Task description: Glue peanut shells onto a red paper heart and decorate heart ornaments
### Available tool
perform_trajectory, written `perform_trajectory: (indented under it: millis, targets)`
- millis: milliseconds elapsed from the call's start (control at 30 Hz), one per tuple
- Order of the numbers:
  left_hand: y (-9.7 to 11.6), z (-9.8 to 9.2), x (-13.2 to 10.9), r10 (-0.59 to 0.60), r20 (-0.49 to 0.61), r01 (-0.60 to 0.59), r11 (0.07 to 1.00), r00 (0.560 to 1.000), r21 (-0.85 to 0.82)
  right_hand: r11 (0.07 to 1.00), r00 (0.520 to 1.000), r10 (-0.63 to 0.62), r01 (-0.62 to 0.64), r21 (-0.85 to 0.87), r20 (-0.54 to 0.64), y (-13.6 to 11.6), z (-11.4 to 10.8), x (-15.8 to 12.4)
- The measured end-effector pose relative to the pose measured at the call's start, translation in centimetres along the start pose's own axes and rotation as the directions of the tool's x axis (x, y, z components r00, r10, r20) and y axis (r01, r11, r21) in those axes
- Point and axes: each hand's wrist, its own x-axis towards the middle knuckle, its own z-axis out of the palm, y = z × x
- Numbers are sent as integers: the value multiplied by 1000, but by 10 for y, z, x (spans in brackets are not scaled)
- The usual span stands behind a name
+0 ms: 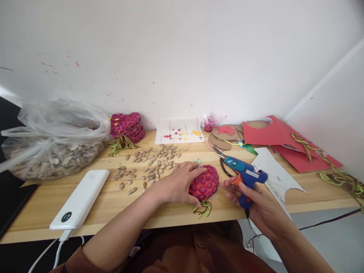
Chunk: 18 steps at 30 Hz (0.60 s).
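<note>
A round red disc (205, 182) lies near the table's front edge. Purple-painted shells cover its face, a yellow-green yarn tassel (204, 209) hangs from its lower side, and a teal loop sticks up at the top. My left hand (180, 184) grips the disc's left edge between thumb and fingers. To the right, my right hand (257, 201) is wrapped round the handle of a blue glue gun (246, 172) with an orange trigger. Its nozzle points up and left, away from the disc. Loose brown shells (155, 172) are scattered left of my left hand.
A plastic bag of shells (57, 151) and a white power bank (81, 199) occupy the left. Behind are stacked purple discs (127, 127), a sheet with small stars (179, 131) and a cup (209, 123). Red paper (295, 144), cardboard circles and yarn (341, 178) lie right.
</note>
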Motion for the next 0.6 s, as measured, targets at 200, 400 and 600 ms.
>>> perform_trajectory:
  millis: [200,400,600]
  targets:
    - [-18,-42,-3,-100,-250,80,993,963,-89,999,996,-32,35,-42,86,-3,-9,9]
    - [-59,-92,12,-470,-513,503,860,718,-84,978,989,-92,112,-175,118,8,-9,22]
    - [-108,-100,55,-498,-467,564,826,731,2,995,995,-94,94,-23,17,19,-2,30]
